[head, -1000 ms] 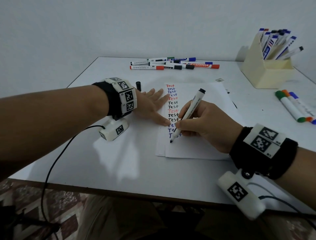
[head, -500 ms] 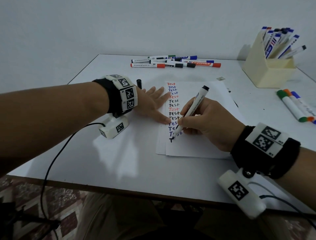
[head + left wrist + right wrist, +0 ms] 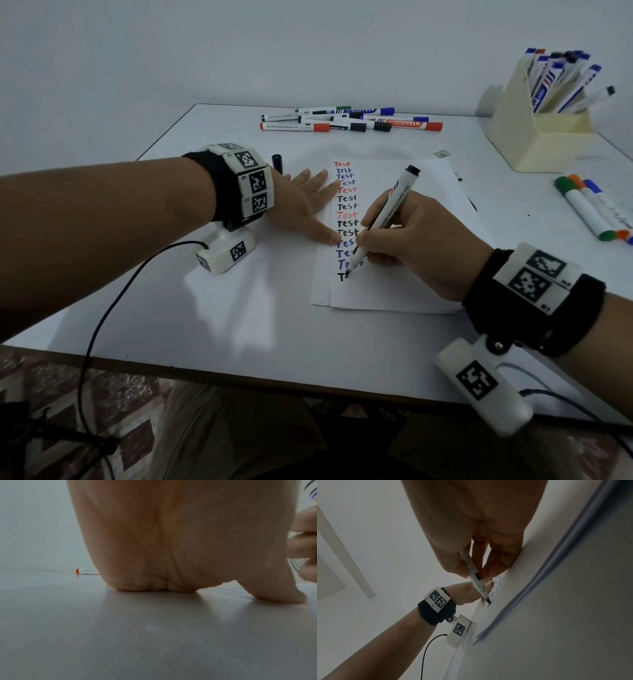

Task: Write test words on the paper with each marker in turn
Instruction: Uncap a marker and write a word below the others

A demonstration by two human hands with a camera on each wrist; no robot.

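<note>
Marker (image 3: 383, 219) is being pinched in the right hand (image 3: 418, 246), tip touching the paper (image 3: 394, 291) below the word column; left hand (image 3: 301, 209) is lying flat, fingers straight, pressing the paper's left edge on the tabletop (image 3: 205, 325).

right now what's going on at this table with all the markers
A person is trying out markers on a sheet of paper. The right hand grips a black whiteboard marker with its tip on the paper, starting a new black word at the bottom of a column of "Test" words in red, blue and black. The left hand lies flat, holding the paper down. More markers lie at the far edge, on the right, and stand in a cream holder.
</note>
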